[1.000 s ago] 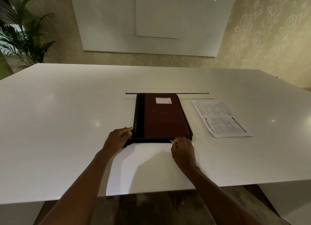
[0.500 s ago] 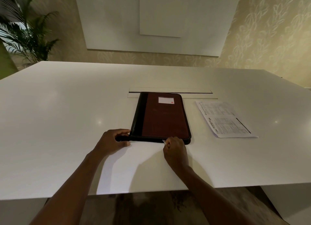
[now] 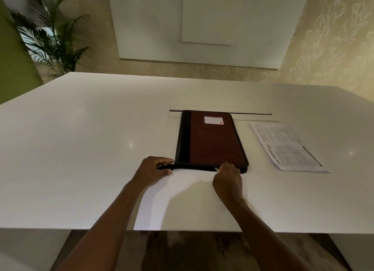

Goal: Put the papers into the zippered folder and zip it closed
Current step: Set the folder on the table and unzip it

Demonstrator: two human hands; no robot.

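Note:
A dark red zippered folder [image 3: 214,141] with a black spine and a white label lies flat and shut in the middle of the white table [image 3: 81,149]. My left hand [image 3: 151,169] grips the black strap at the folder's near left corner. My right hand [image 3: 227,179] pinches the silver zipper pull [image 3: 217,169] on the folder's near edge, right of its middle. A printed stack of papers [image 3: 287,147] lies flat on the table to the right of the folder, apart from it.
A long cable slot [image 3: 220,110] with a raised flap runs across the table just behind the folder. A potted palm [image 3: 50,37] stands beyond the far left corner. The table's near edge is close below my forearms.
My right hand has slid the zipper pull leftward along the folder's near edge. My left hand has shifted left and closed on the black strap at the corner.

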